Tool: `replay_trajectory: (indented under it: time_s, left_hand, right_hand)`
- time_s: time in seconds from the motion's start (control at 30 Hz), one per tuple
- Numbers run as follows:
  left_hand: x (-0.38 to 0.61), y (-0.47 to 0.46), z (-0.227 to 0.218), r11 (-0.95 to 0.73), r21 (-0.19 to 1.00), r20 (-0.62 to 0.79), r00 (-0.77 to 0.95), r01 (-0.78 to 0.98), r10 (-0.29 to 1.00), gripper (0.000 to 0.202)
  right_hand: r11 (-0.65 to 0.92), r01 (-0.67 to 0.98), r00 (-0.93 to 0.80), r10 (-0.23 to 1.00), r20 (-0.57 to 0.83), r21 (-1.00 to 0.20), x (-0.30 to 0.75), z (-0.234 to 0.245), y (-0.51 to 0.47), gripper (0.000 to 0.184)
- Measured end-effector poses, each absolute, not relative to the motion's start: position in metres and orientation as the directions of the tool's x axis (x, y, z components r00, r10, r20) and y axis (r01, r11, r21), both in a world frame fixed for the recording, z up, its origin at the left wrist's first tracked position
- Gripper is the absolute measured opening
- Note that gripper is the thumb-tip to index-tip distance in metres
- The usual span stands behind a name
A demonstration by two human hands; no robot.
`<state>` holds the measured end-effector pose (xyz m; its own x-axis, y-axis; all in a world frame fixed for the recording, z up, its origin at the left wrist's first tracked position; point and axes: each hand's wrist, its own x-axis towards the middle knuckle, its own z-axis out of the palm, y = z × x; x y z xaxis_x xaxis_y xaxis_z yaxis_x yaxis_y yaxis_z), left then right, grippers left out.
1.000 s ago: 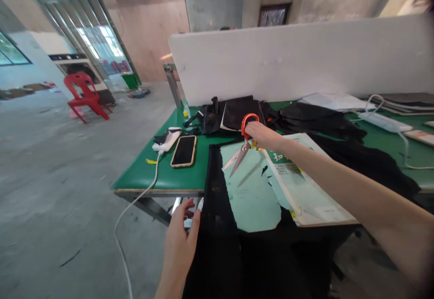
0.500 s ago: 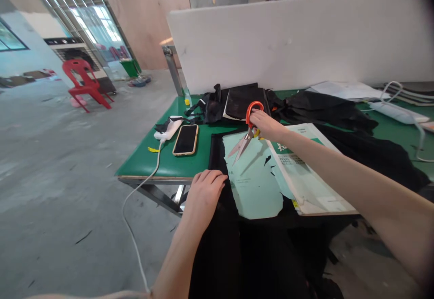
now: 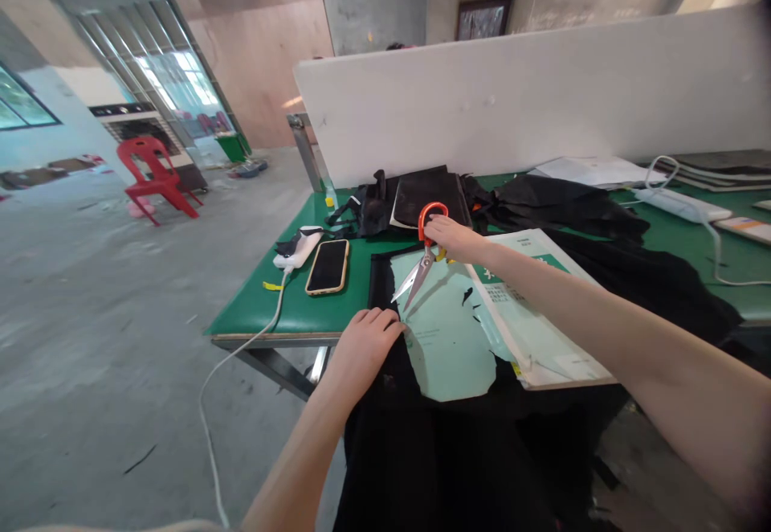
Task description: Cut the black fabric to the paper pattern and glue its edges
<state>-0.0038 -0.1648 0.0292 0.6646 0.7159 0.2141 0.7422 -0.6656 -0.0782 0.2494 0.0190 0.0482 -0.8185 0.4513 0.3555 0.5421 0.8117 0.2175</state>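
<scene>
My right hand [image 3: 453, 239] is closed round the orange-handled scissors [image 3: 415, 279], whose parted blades point down and left over a pale green sheet [image 3: 454, 363]. The blade tips are close to my left hand [image 3: 370, 343]. That hand is closed at the sheet's left edge, its bent fingers on black fabric [image 3: 385, 275]; the thumb is mostly hidden. The fabric lies under the sheet and hangs off the table's front. A book with a green and white cover [image 3: 542, 307] overlaps the sheet's right side, beneath my right forearm. Small black scraps [image 3: 467, 296] lie on the sheet.
A phone [image 3: 327, 266] and a white device [image 3: 298, 248] with a cable are on the green table [image 3: 253, 307], left. Behind are a black-covered book [image 3: 430, 197], more black cloth [image 3: 560, 202] and a white panel [image 3: 511, 106]. A power strip [image 3: 683, 202] lies right.
The scissors have swung down and left, bringing their tips nearer my left hand. My left hand stays at the sheet's edge. The camera view has tilted up slightly.
</scene>
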Motion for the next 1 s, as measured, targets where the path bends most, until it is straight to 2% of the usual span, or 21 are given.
replay_trajectory:
  time_s: [0.33, 0.5, 0.63, 0.73, 1.0]
  left_hand:
    - [0.004, -0.153, 0.036, -0.708, -0.249, 0.165, 0.749, 0.661, 0.641, 0.016]
    - [0.001, -0.150, 0.038, -0.723, -0.303, 0.160, 0.781, 0.622, 0.604, 0.013]
    - [-0.001, -0.153, 0.042, -0.712, -0.354, 0.204, 0.793, 0.607, 0.574, 0.013]
    - [-0.001, -0.154, 0.044, -0.705, -0.347, 0.231, 0.785, 0.619, 0.575, 0.014]
    - [-0.001, -0.148, 0.048, -0.732, -0.285, 0.223, 0.785, 0.619, 0.578, 0.014]
  right_hand:
    - [0.849, 0.428, -0.893, 0.346, 0.286, 0.310, 0.235, 0.044, 0.028, 0.044]
    - [0.859, 0.450, -0.874, 0.367, 0.318, 0.246, 0.230, 0.042, 0.025, 0.033]
    - [0.872, 0.427, -0.886, 0.350, 0.304, 0.238, 0.227, 0.039, 0.027, 0.041]
    - [0.896, 0.392, -0.896, 0.321, 0.306, 0.208, 0.224, 0.038, 0.031, 0.044]
    - [0.951, 0.284, -0.910, 0.228, 0.347, 0.119, 0.211, 0.035, 0.039, 0.036]
